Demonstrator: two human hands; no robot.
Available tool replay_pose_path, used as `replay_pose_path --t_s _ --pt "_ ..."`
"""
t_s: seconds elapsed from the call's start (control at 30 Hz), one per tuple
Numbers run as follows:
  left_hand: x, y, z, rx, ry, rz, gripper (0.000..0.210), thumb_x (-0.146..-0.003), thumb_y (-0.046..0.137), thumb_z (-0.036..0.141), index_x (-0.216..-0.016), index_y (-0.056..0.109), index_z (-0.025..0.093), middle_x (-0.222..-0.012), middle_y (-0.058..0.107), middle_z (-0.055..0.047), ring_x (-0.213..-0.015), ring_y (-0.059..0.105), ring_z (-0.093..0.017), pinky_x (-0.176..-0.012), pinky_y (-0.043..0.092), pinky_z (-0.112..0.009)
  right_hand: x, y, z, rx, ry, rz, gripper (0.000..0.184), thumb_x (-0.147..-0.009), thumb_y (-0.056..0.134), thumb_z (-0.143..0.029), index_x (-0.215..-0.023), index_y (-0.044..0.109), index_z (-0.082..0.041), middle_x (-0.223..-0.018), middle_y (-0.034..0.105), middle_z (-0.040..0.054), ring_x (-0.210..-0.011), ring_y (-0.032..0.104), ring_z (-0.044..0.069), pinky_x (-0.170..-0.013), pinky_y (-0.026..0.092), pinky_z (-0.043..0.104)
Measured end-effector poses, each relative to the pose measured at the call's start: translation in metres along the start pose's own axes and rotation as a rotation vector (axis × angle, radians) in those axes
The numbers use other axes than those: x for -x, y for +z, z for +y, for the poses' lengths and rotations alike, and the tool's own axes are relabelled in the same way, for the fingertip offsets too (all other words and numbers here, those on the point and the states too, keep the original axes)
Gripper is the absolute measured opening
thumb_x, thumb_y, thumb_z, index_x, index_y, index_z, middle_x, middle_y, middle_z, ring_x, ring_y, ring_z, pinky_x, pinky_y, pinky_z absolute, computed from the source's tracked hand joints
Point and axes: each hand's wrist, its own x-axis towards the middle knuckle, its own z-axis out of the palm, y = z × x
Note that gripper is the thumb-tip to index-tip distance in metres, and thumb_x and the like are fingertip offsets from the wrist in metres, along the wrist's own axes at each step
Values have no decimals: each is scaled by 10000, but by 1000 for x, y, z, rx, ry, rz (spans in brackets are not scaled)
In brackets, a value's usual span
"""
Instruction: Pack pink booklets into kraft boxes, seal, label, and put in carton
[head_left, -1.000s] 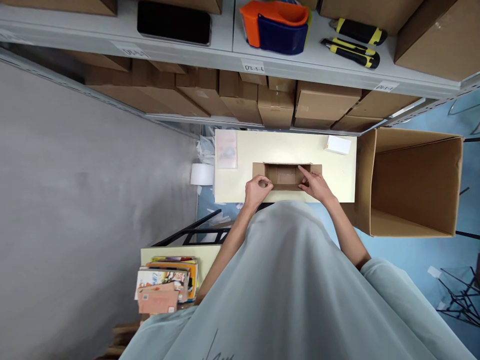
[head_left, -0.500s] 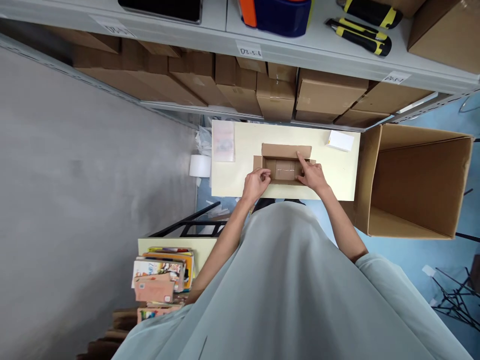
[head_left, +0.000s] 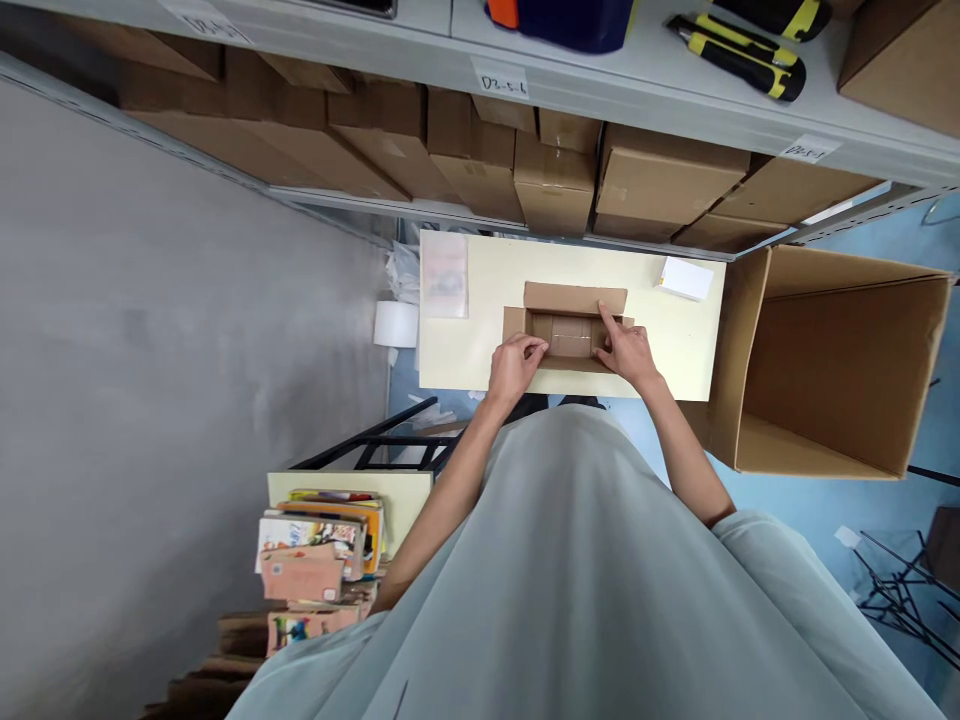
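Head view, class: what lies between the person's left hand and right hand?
In the head view, a small open carton lies between the left hand and the right hand.

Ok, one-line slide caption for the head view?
Left hand at the near left corner of an open cardboard box, right hand with index finger at its far flap, cream tabletop beneath.

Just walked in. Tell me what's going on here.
A person has both hands on a small open carton on a pale table. The left hand is at its near left corner; the right hand has its index finger at the far flap. A white box lies farther back, to the right.
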Motion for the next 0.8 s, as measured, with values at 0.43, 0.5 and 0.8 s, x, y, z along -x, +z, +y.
replay_pose_path --t_s 0.43,0.5,0.8 --pt "-5 2 -21 126 126 -83 496 -1030 659 264 -1525 691 237 -1449 751 -124 -1388 679 -347 -1260 505 -565 8 -12 -10 3 46 -1 1004 -942 787 -299 -1800 270 -233 -1067 799 98 -989 715 339 -1120 444 523" --pt "-4 4 -27 20 193 -112 557 -1021 711 340 -1560 645 218 -1658 592 -171 -1585 504 -393 -1340 403 -611 8 -13 -11 -6 56 8 996 -924 810 -312 -1785 315 -234 -1029 802 89 -966 719 342 -1116 451 534" --pt "14 -16 -37 -30 339 -80 778 -1068 649 550 -1708 395 189 -1795 378 -225 -1695 346 -375 -1377 360 -567 -16 -49 -73 111 162 122 550 -1054 673 -403 -1543 645 -152 -985 817 158 -990 757 382 -1096 486 574"
